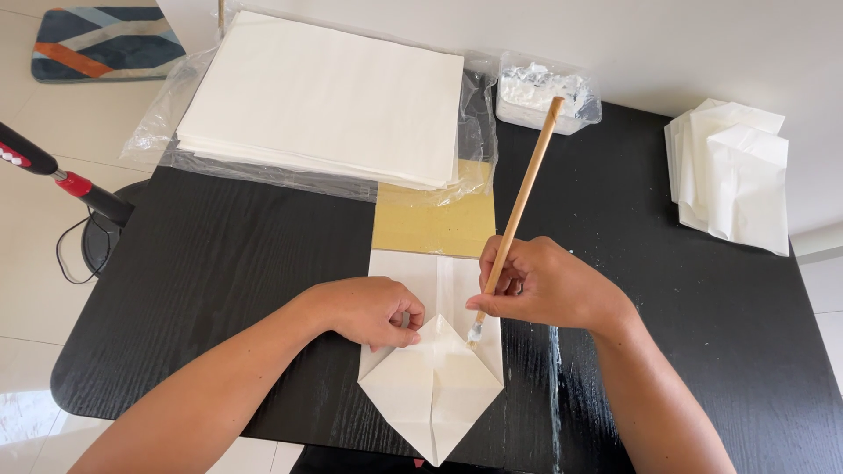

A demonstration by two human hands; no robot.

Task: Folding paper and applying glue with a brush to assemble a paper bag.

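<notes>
At the lower centre of the frame, I see my left hand [373,310] pinching down a flap of the folded white paper bag [435,386] on the black table [219,290], while my right hand [540,285], fingers pressed around a wooden brush [518,211], dabs paste there; I judge gluing underway, careful pressing next.

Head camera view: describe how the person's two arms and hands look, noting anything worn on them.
Both forearms are bare up to the frame edge: no sleeves show. The left hand and right hand wear no gloves, and no rings, watch or bracelets are visible. Fingernails that show look short and unpainted.
</notes>
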